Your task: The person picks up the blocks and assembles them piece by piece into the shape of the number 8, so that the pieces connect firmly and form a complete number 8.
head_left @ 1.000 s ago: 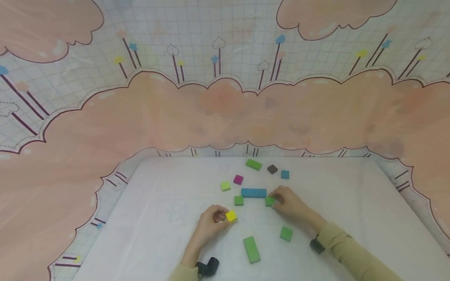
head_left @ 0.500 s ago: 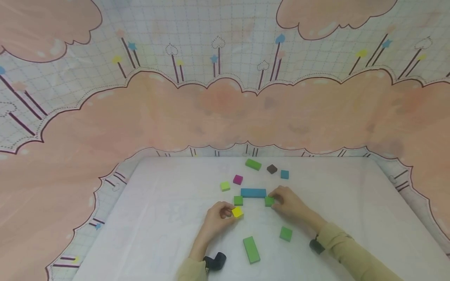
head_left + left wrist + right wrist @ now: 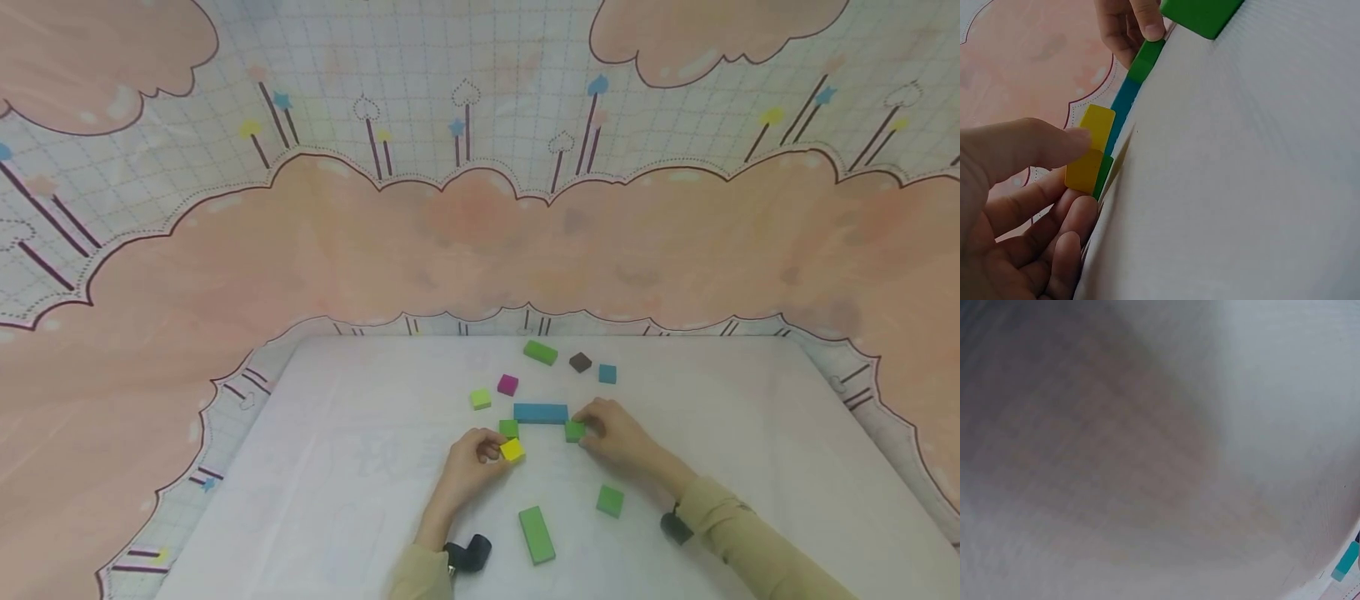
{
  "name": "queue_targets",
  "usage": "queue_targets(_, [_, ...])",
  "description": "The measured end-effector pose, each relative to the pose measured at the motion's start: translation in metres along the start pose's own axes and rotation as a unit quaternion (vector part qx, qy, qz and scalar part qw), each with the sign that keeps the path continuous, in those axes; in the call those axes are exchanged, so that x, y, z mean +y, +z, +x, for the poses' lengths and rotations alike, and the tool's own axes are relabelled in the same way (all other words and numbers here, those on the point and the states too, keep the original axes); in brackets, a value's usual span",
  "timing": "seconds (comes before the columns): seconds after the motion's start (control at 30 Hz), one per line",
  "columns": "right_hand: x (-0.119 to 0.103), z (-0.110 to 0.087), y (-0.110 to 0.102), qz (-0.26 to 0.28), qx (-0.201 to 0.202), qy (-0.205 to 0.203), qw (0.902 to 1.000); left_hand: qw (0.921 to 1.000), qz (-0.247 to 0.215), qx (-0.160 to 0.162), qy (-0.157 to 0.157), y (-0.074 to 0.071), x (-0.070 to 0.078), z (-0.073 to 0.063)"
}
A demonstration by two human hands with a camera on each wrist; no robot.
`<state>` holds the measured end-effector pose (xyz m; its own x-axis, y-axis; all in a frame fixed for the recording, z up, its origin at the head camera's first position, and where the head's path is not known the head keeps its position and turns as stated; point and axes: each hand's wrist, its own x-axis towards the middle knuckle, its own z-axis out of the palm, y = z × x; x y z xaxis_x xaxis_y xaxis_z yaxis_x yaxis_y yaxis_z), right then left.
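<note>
Watching from my end through the head view, calling 12 o'clock the far edge of the white table (image 3: 337, 467) and using the long blue block (image 3: 541, 414) as the clock's centre. My left hand (image 3: 468, 468) is pinching the yellow block (image 3: 512, 451) between thumb and fingers, and that block sits at 7 o'clock, right by the near side of the left green cube (image 3: 508, 427). Can't tell if the yellow one is touching that cube or lifted off the table. The cube itself is at 8 o'clock, by the bar's left end.

My right hand (image 3: 615, 432) comes in from 4 o'clock with finger and thumb gripping the right green cube (image 3: 573, 432), also at 4, next to the bar's other end. My right wrist view is basically mush, so I'm going off the other two for that grip.

Everything else, going round: lime block (image 3: 481, 399) between 9 and 10, magenta block (image 3: 507, 385) at 10, far green block (image 3: 541, 352) at 12, dark brown block (image 3: 581, 362) at 1, small blue block (image 3: 607, 374) at 2, square green block (image 3: 611, 501) near 5, and the near green block (image 3: 537, 536) lying lengthwise at 6. Cloud-print backdrop (image 3: 570, 250) behind it all.
</note>
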<state>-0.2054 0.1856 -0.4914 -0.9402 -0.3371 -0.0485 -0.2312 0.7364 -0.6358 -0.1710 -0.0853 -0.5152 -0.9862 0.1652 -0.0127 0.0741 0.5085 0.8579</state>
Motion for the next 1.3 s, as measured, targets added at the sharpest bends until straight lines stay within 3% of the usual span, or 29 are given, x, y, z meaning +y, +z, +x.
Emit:
queue_targets(0.43, [0.0016,0.0007,0.0021,0.001,-0.003,0.009,1.0000,0.9995,0.026,0.019,0.005,0.0048,-0.0005,-0.0010])
queue_targets(1.3, [0.0052,0.0011,0.0035,0.001,-0.003,0.001,1.0000,0.9996,0.018,0.021,0.000,-0.0003,0.0020,-0.0024])
